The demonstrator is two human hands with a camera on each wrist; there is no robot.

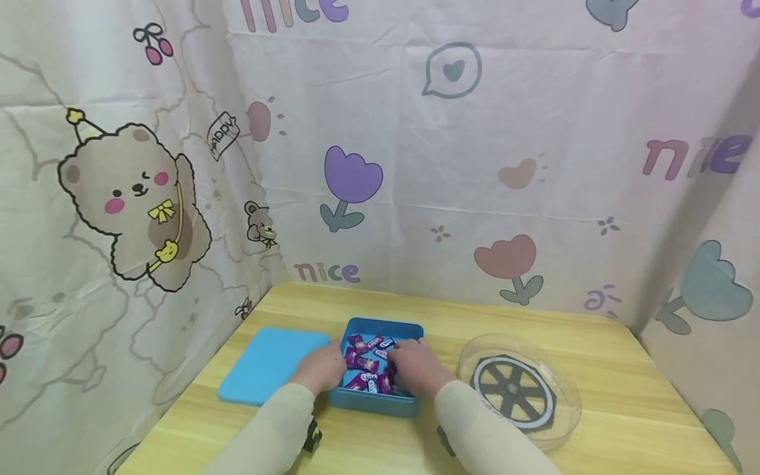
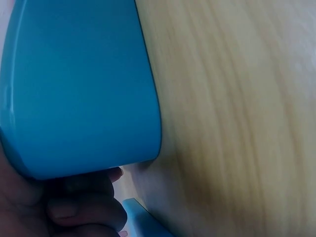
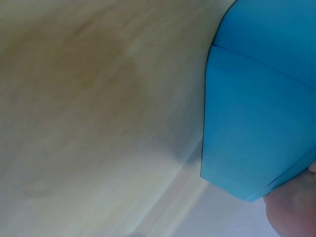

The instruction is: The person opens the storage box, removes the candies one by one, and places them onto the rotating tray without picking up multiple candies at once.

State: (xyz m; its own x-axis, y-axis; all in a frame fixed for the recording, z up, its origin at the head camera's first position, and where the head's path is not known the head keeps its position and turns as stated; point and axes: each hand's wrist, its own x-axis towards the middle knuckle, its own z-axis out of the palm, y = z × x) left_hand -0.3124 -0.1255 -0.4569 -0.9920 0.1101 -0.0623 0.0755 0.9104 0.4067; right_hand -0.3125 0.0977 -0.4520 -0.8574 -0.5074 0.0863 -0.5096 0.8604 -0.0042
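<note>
A blue box (image 1: 374, 402) without its cover sits on the table, holding several small wrapped candies (image 1: 366, 364) in purple and dark blue-white wrappers. My left hand (image 1: 322, 367) grips the box's left side; in the left wrist view, curled fingers (image 2: 89, 212) lie against the blue wall (image 2: 84, 89). Over the right rim reaches my right hand (image 1: 419, 365), its fingers down inside among the candies. Whether those fingers pinch a candy or the wall is hidden. The right wrist view shows the box's outer wall (image 3: 256, 113) and part of that hand (image 3: 291, 207) at its edge.
Left of the box lies a flat light-blue lid (image 1: 267, 369). To the right, beside my right forearm, is a round clear plastic container (image 1: 567, 396) with a dark spoked pattern. A printed curtain (image 1: 415, 165) hangs behind and beside the wooden table (image 1: 629, 409).
</note>
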